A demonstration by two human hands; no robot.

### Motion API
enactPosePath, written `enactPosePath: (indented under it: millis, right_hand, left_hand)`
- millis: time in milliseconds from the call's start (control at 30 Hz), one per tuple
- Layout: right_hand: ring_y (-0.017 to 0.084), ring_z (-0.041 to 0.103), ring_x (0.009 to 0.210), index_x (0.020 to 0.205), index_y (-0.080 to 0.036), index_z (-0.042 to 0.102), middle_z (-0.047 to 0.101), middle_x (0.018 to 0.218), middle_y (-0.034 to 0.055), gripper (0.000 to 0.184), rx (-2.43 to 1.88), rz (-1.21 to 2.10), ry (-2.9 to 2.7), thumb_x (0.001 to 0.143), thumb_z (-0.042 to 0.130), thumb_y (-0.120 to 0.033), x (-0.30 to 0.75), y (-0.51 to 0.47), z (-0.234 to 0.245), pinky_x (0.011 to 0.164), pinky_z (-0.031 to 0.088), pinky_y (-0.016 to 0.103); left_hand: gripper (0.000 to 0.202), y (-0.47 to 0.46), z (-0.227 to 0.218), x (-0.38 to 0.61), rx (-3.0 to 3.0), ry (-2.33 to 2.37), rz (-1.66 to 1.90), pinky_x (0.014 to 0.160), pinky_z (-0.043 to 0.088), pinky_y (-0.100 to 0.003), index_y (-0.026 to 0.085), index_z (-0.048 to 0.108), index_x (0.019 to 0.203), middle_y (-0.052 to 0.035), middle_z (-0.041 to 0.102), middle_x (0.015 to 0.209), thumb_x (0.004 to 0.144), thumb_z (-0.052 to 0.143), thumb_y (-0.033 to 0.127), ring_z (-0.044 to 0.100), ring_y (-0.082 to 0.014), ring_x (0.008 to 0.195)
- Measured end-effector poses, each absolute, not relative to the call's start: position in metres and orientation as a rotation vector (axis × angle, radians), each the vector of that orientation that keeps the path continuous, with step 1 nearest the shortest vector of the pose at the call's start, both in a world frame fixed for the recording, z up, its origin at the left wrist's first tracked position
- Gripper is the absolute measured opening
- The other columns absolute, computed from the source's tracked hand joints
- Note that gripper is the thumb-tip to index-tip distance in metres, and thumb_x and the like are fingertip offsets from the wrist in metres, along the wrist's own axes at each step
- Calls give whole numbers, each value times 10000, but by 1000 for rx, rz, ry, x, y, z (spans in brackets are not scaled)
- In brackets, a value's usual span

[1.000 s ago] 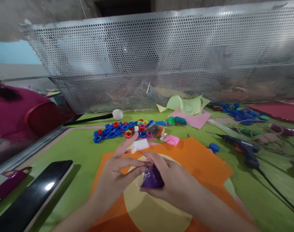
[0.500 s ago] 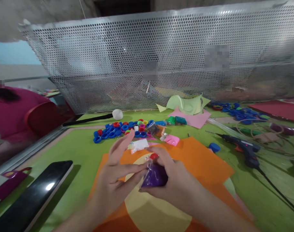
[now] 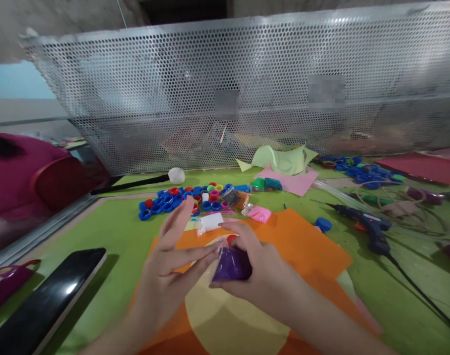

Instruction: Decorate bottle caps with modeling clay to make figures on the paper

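Note:
A small clear plastic packet of purple clay (image 3: pixel 231 265) is between my hands, above the pale yellow paper circle (image 3: pixel 240 325) on an orange sheet (image 3: pixel 314 246). My right hand (image 3: pixel 264 264) wraps round its right side, thumb below and fingers on top. With two fingers pinched together, my left hand (image 3: pixel 169 266) grips the packet's clear upper left edge; its other fingers point up. A red round piece (image 3: pixel 231 239) shows just behind the packet, partly hidden by my right fingers. Beyond my hands lie a white packet (image 3: pixel 211 223) and a pink packet (image 3: pixel 259 214).
Several coloured bottle caps (image 3: pixel 169 201) lie beyond my hands. A glue gun (image 3: pixel 369 224) with its cable rests at right, near a blue cap (image 3: pixel 323 225). A phone (image 3: pixel 51 301) lies at left. A perforated metal panel (image 3: pixel 269 64) stands behind; a person in pink (image 3: pixel 21 167) sits left.
The whole view has shifted slightly, so things appear a little further left. Both hands keep their hold on the purple packet, which has turned slightly.

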State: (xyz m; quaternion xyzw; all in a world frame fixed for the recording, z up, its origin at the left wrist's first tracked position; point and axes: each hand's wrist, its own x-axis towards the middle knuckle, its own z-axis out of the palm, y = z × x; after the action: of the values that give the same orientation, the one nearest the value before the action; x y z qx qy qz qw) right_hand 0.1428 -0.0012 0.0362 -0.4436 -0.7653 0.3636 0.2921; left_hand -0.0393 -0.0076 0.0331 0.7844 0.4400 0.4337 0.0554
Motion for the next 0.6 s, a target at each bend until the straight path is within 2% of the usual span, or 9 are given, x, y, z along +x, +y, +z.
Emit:
enactPosePath:
  millis: [100, 267, 400, 600]
  right_hand:
    - [208, 598, 819, 1247, -258, 381, 641, 946, 29, 669, -1143, 908, -2080, 675, 707, -377, 142, -2, 35, 633, 441, 275]
    - [215, 601, 800, 1259, -239, 375, 643, 908, 38, 703, -1145, 887, -2082, 666, 716, -400, 142, -2, 33, 633, 450, 285]
    - [212, 606, 776, 1256, -229, 378, 646, 893, 41, 688, -1134, 878, -2095, 676, 712, -390, 142, -1, 33, 616, 452, 280]
    - [235, 607, 806, 1253, -217, 382, 648, 912, 56, 689, -1130, 824, -2129, 672, 717, -377, 141, -1, 32, 630, 462, 305]
  left_hand:
    - [239, -7, 34, -40, 2300, 1348, 1246, 1020, 338, -518, 402, 686, 937, 80, 374, 1407, 797, 573, 246, 240, -317, 1330]
    - [192, -4, 32, -41, 2238, 1304, 1238, 1034, 297, -531, 378, 716, 856, 99, 267, 1455, 756, 626, 241, 250, -336, 1322]
    - [192, -3, 29, -41, 2162, 1292, 1253, 1043, 256, -556, 374, 713, 874, 69, 323, 1436, 762, 620, 250, 241, -337, 1325]
    - [205, -4, 27, -40, 2180, 1281, 1212, 1056, 225, -541, 375, 708, 869, 100, 224, 1472, 796, 582, 230, 214, -314, 1337]
